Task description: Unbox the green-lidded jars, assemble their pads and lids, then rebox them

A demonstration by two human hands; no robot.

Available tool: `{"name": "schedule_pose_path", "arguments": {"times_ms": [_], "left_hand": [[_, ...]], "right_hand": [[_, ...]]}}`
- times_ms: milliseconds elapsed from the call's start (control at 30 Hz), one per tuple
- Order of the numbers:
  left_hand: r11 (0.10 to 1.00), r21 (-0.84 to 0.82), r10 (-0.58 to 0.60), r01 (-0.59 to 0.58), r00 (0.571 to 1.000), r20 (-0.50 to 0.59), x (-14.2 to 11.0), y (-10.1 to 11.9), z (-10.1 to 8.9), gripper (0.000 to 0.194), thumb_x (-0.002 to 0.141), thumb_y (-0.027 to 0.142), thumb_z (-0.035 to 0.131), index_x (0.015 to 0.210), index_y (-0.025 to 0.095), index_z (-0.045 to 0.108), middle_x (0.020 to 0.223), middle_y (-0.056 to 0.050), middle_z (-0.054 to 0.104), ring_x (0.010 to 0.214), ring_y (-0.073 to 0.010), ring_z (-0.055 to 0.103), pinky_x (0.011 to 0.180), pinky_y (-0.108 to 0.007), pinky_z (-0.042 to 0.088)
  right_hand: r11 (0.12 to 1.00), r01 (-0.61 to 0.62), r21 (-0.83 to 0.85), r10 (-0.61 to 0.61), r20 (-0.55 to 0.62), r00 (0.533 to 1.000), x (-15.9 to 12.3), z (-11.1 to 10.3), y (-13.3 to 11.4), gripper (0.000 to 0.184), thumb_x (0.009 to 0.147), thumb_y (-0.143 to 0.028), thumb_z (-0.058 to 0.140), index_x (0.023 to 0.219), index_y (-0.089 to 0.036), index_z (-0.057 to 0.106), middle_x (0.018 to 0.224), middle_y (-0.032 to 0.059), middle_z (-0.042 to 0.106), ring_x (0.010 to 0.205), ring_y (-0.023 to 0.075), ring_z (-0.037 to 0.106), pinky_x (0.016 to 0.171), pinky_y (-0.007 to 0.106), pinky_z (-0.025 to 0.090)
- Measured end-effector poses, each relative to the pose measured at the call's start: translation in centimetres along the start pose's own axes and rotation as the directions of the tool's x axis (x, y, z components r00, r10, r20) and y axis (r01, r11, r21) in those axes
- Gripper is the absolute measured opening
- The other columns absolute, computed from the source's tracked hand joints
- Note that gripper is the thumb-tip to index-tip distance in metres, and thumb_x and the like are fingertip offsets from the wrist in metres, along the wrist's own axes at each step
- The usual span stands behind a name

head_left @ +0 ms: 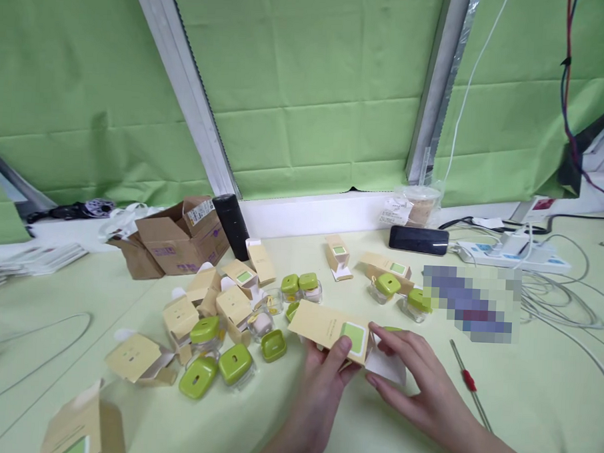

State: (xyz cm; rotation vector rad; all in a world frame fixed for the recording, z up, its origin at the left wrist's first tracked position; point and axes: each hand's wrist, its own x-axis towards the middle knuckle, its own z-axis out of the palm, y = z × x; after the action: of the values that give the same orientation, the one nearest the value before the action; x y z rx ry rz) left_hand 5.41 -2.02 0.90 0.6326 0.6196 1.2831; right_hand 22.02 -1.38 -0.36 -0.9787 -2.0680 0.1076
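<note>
My left hand (325,381) is wrapped around a small tan cardboard box (322,323) with a green square on its side, thumb on top. The box lies tilted in the air above the table, its right end open with a white flap (388,367) hanging out. At that end, my right hand (416,372) grips the box edge and flap between fingers and thumb. Partly hidden behind the right fingers is another green-lidded item. Left of my hands stand several clear containers with green lids (236,364), beside one loose green lid (273,345).
Several open tan boxes (181,315) spread over the left. A brown carton (176,241) and black bottle (230,225) stand behind. More green-lidded containers (387,287), a phone (419,239), a power strip (515,256) with cables and a red-and-metal rod (469,379) lie right.
</note>
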Motion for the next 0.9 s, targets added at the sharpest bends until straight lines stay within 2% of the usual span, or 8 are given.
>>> {"name": "schedule_pose_path", "arguments": {"times_ms": [133, 367, 533, 600, 667, 767, 833, 900], "left_hand": [[0.999, 0.018, 0.036, -0.035, 0.998, -0.056, 0.0, -0.4, -0.1, 0.066, 0.085, 0.029, 0.062, 0.139, 0.03, 0.024, 0.132, -0.01, 0.052, 0.116, -0.0236, 0.055, 0.095, -0.039, 0.046], [0.991, 0.123, -0.029, 0.048, 0.989, -0.146, -0.2, -0.3, -0.3, 0.051, 0.083, 0.039, 0.061, 0.127, 0.021, 0.041, 0.126, -0.012, 0.058, 0.109, -0.0249, 0.06, 0.083, -0.034, 0.052], [0.965, 0.262, 0.055, 0.012, 0.968, -0.245, 0.2, 0.0, 0.0, 0.055, 0.073, 0.031, 0.073, 0.12, 0.019, 0.046, 0.117, -0.01, 0.065, 0.104, -0.0246, 0.062, 0.082, -0.031, 0.052], [0.954, 0.297, 0.124, -0.043, 0.957, -0.262, 0.4, 0.3, 0.3, 0.056, 0.068, 0.026, 0.077, 0.115, 0.019, 0.048, 0.11, -0.009, 0.068, 0.099, -0.024, 0.065, 0.081, -0.031, 0.052], [0.938, 0.34, 0.172, -0.067, 0.941, -0.29, 0.6, 0.7, 0.4, 0.055, 0.063, 0.023, 0.08, 0.109, 0.017, 0.051, 0.103, -0.008, 0.071, 0.092, -0.0246, 0.067, 0.076, -0.031, 0.054], [0.919, 0.386, 0.22, -0.085, 0.921, -0.321, 0.8, 1.1, 0.4, 0.058, 0.059, 0.022, 0.082, 0.109, 0.017, 0.052, 0.099, -0.009, 0.071, 0.089, -0.025, 0.068, 0.073, -0.031, 0.054], [0.917, 0.387, 0.228, -0.094, 0.921, -0.317, 0.9, 1.3, 0.1, 0.064, 0.06, 0.023, 0.081, 0.115, 0.017, 0.049, 0.102, -0.01, 0.071, 0.09, -0.025, 0.068, 0.075, -0.032, 0.054], [0.924, 0.372, 0.213, -0.092, 0.931, -0.297, 1.0, 1.5, -0.2, 0.066, 0.063, 0.025, 0.079, 0.12, 0.017, 0.047, 0.104, -0.01, 0.07, 0.093, -0.0257, 0.068, 0.078, -0.033, 0.053]], "right_hand": [[1.0, -0.021, -0.021, 0.019, -0.082, 0.996, -0.2, 0.3, 0.1, 0.042, 0.082, -0.026, 0.063, 0.121, -0.028, 0.047, 0.1, 0.0066, 0.065, 0.097, 0.0263, 0.061, 0.088, 0.045, 0.046], [0.998, 0.067, -0.003, -0.067, 0.007, 0.998, -0.2, 0.7, -0.4, 0.042, 0.083, -0.021, 0.061, 0.121, -0.026, 0.043, 0.099, 0.0039, 0.067, 0.093, 0.0219, 0.063, 0.099, 0.049, 0.036], [0.997, 0.033, 0.068, -0.036, 0.049, 0.998, -0.2, 0.5, -1.2, 0.015, 0.082, -0.02, 0.063, 0.085, -0.027, 0.049, 0.078, -0.0022, 0.063, 0.077, 0.0188, 0.062, 0.096, 0.048, 0.036], [0.991, -0.034, 0.132, 0.028, 0.043, 0.999, -0.3, 0.4, -1.3, 0.022, 0.079, -0.025, 0.066, 0.074, -0.025, 0.045, 0.074, -0.0025, 0.058, 0.076, 0.0193, 0.06, 0.088, 0.044, 0.042], [0.953, -0.187, 0.238, 0.19, 0.008, 0.982, -0.4, 0.4, -1.2, 0.027, 0.078, -0.029, 0.066, 0.073, -0.025, 0.04, 0.075, -0.0017, 0.055, 0.075, 0.0194, 0.058, 0.073, 0.037, 0.049], [0.793, -0.41, 0.451, 0.416, 0.092, 0.905, -0.4, 0.6, -1.1, 0.024, 0.079, -0.03, 0.064, 0.087, -0.026, 0.041, 0.085, 0.0003, 0.056, 0.081, 0.0193, 0.059, 0.068, 0.031, 0.051], [0.675, -0.479, 0.562, 0.421, 0.24, 0.875, -0.2, 0.6, -1.0, 0.022, 0.083, -0.029, 0.058, 0.097, -0.027, 0.042, 0.09, 0.0012, 0.058, 0.087, 0.0192, 0.061, 0.073, 0.031, 0.053], [0.641, -0.495, 0.586, 0.39, 0.306, 0.868, 0.1, 0.4, -1.0, 0.017, 0.087, -0.028, 0.052, 0.101, -0.027, 0.043, 0.094, 0.0028, 0.059, 0.093, 0.0196, 0.06, 0.078, 0.033, 0.053]]}}
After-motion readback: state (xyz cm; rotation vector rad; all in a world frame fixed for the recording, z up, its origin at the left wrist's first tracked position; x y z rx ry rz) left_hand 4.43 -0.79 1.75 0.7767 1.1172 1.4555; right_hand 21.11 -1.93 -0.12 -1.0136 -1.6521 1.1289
